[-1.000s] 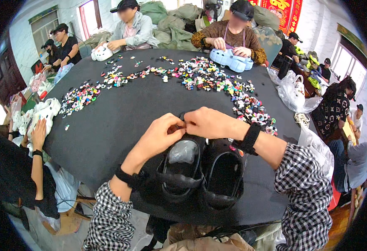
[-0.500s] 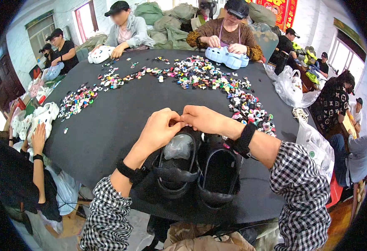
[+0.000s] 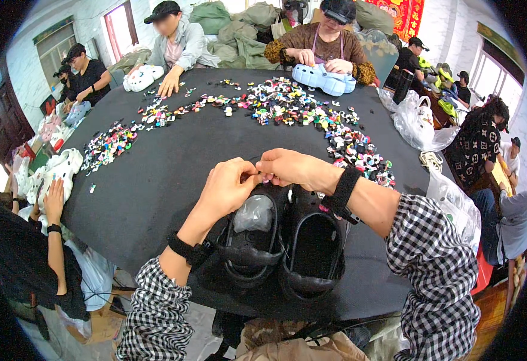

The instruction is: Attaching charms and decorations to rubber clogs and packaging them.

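Observation:
Two black clogs (image 3: 314, 256) stand side by side on the dark table in front of me, heels toward me. The left clog (image 3: 252, 257) has a clear crumpled plastic bag (image 3: 254, 213) in it. My left hand (image 3: 230, 185) and my right hand (image 3: 287, 167) meet over its toe, both with fingers pinched together. A tiny pinkish bit shows at the touching fingertips; what it is stays mostly hidden. A small pink charm (image 3: 323, 208) sits on the right clog, close below my right wrist.
Many small colourful shoe charms (image 3: 281, 102) lie in an arc across the black table (image 3: 173, 162). Across from me a person works on a light blue clog (image 3: 323, 80); another has a white clog (image 3: 142, 78). White clogs (image 3: 65, 171) at left, clear plastic bags (image 3: 422, 129) at right.
My hands stay pinched together over the left clog's toe, only slightly shifted. The far-left person's hand has reached onto the charms. The light blue clog has moved slightly.

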`<act>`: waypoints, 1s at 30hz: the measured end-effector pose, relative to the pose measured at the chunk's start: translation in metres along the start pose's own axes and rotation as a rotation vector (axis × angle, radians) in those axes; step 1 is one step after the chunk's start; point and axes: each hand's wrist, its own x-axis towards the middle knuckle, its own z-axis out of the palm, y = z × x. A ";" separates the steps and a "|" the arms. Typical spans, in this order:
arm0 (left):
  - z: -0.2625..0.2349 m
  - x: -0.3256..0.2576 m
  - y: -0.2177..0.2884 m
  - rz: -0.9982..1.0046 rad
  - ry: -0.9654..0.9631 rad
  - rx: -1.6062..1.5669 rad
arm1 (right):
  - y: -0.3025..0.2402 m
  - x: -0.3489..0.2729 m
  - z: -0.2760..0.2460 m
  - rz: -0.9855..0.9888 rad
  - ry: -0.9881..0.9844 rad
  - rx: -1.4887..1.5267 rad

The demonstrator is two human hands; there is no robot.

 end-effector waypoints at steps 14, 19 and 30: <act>0.009 -0.022 0.006 0.017 0.151 -0.168 | -0.026 -0.050 -0.019 -0.038 -0.104 -1.210; 0.002 -0.026 0.015 -0.004 0.112 -0.165 | -0.011 -0.033 0.000 -0.022 0.068 -1.270; -0.044 -0.019 0.040 0.222 -0.191 -0.018 | 0.030 -0.086 -0.097 -0.171 0.390 -0.837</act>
